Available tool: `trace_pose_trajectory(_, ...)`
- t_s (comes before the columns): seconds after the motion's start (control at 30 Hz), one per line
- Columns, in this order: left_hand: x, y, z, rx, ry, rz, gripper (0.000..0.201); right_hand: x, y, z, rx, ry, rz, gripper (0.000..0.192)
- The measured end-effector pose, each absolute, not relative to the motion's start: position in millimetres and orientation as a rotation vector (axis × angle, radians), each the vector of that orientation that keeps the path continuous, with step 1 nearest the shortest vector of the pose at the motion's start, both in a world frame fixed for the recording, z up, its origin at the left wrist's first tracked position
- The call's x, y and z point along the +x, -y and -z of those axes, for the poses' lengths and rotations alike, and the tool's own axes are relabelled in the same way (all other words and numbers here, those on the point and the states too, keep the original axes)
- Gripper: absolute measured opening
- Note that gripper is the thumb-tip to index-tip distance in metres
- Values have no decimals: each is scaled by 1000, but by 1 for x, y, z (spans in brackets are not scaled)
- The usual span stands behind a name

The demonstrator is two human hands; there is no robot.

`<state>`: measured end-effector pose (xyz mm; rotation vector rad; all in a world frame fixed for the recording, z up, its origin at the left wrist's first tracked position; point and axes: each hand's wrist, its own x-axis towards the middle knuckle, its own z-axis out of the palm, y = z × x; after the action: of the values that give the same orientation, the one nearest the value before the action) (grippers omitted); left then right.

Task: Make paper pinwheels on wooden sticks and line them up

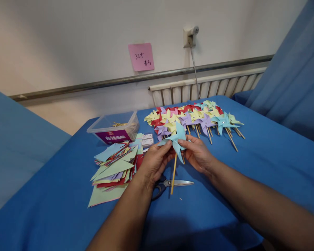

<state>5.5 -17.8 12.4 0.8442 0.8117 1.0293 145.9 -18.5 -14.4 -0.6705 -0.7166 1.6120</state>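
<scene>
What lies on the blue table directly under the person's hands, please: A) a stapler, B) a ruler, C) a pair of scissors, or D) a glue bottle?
C: a pair of scissors lies on the blue table below both hands, beside the stick of the light-blue pinwheel they hold.

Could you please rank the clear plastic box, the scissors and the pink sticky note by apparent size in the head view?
1. clear plastic box
2. scissors, though nearness to the camera makes this unsure
3. pink sticky note, farthest away
</scene>
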Motion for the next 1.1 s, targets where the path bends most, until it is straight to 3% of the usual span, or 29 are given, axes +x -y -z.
trace_pose_trajectory(0.43,6,20,-15,877,-808,-995,29,143,20,14,-719,681,-1516,28)
trace_pose_trajectory(0.6,8,19,-13,908,-911,-1061,40,142,18,18,-768,648,-1441,29)
trace_pose_trajectory(1.1,7,19,-12,1031,-933,-1058,34,145,14,19,-868,773,-1370,33)
